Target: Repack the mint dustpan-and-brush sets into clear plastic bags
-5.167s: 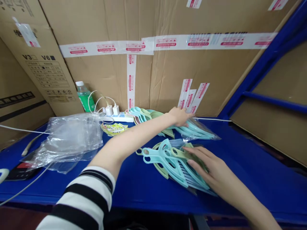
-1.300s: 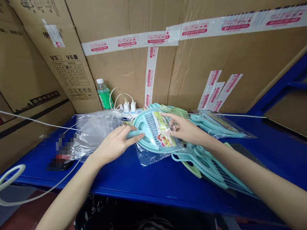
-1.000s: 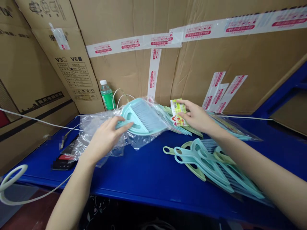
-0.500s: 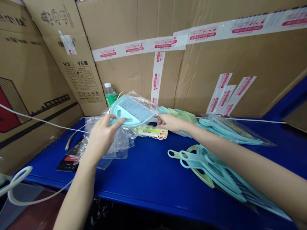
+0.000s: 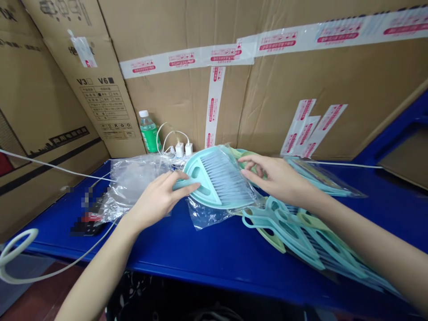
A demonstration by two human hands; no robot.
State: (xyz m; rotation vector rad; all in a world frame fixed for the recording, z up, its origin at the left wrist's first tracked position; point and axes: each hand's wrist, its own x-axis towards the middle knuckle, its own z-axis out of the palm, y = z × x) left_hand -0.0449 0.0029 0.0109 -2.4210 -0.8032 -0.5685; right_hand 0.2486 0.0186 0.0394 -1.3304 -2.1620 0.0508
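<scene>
My left hand is closed on the handle end of a light-blue dustpan and brush set, its thumb lying over the top. The blue-grey bristles point right and lie inside a clear plastic bag, which hangs below the pan. At the bristle end is my right hand, fingers slightly bent and thumb apart, close to the bag's edge. Whether it touches the film is hard to see. Under my right forearm lies a pile of light-blue and green dustpan and brush sets.
Clear plastic bags lie on the blue table at left. Behind them stand a green-labelled bottle and white chargers. Bagged sets lie at back right. Large cardboard boxes wall the back; a white cable crosses the left.
The held set has moved right and nearer to me, bristles turned further right. My right hand has moved right, and its pinched fingers have spread. Another green-and-blue set now lies on the pile.
</scene>
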